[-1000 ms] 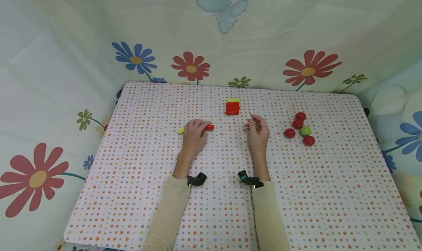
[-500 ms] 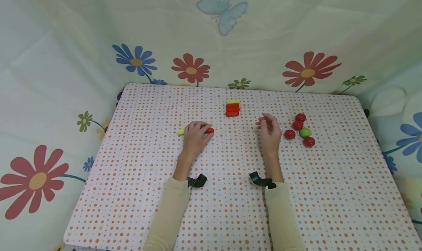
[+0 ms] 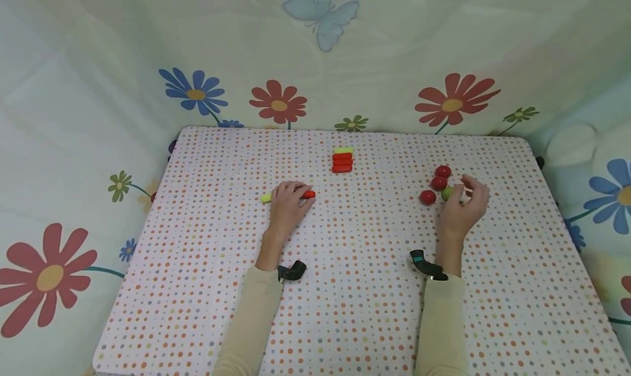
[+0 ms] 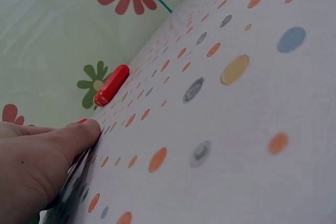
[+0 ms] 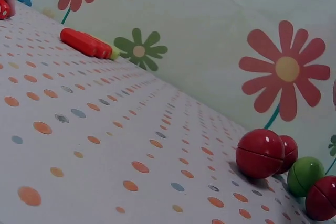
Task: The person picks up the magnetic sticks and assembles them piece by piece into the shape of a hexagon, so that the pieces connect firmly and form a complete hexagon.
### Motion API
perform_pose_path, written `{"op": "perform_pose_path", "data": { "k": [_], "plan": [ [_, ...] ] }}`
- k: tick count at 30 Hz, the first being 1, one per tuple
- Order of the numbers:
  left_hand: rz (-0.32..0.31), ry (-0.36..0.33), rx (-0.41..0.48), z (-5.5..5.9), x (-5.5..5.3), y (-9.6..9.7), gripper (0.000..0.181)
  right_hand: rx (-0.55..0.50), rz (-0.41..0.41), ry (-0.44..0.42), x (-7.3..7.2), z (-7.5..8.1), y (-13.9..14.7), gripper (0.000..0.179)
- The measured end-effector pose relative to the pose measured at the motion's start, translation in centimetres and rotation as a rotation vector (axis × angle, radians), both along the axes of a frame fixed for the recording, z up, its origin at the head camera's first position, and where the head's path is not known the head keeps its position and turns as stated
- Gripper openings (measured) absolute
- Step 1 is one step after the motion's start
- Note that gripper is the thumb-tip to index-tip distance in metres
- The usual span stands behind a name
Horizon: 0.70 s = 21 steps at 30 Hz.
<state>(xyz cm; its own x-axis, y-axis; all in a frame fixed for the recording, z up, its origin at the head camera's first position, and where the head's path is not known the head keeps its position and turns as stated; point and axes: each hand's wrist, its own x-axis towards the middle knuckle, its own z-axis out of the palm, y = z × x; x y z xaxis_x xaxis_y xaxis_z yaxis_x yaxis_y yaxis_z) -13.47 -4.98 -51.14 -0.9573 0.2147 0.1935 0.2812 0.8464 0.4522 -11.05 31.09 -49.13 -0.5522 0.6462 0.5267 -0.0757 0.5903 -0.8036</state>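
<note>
My left hand point(image 3: 286, 209) lies bent over a line of short rods. A red rod point(image 3: 309, 194) sticks out between its thumb and fingers, and a yellow-green rod point(image 3: 266, 198) shows past the other side. In the left wrist view the thumb point(image 4: 79, 135) hides most of them. My right hand point(image 3: 460, 211) is over the group of balls, thumb and fingers spread apart. The shiny green ball point(image 3: 447, 193) is partly covered by its thumb. Close by it are red balls point(image 3: 428, 197); another red ball point(image 5: 323, 199) is hidden under the hand in the head view.
Toward the back lie red rods point(image 3: 342, 161) in a row, side by side with a yellow-green rod point(image 3: 343, 151). The dotted tabletop point(image 3: 365, 288) meets a flower-printed curtain point(image 3: 384, 63) at the back and sides. Each wrist wears a black camera mount point(image 3: 292, 271).
My right hand has moved right from the middle of the table to the balls. My left hand stays in place, its thumb now stretched along the red rod. The view has shifted slightly.
</note>
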Motion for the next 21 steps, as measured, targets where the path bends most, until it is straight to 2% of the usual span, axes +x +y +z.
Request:
{"op": "perform_pose_path", "data": {
  "k": [3,7,10,15,19,21],
  "plan": [
    [0.002,-0.006,0.001,0.0,0.0,0.0,0.037,-0.033,-0.030,-0.161,0.1,-0.6,0.7,0.027],
    [-0.001,-0.005,0.007,0.0,0.0,0.0,0.037,-0.079,-0.028,-0.410,0.1,-1.1,0.7,0.037],
    [0.000,-0.003,0.003,-0.1,-0.1,0.0,0.037,-0.112,-0.025,-0.520,0.2,-1.2,0.6,0.041],
    [0.003,-0.004,-0.001,-0.2,-0.1,0.0,0.036,-0.146,-0.021,-0.577,0.2,-1.2,0.5,0.044],
    [0.003,0.002,-0.005,-0.2,-0.1,0.0,0.036,-0.177,-0.027,-0.558,0.2,-1.2,0.5,0.045],
    [0.002,0.003,0.000,-0.2,-0.1,0.0,0.036,-0.212,-0.046,-0.502,0.2,-1.2,0.5,0.045]
  ]
}}
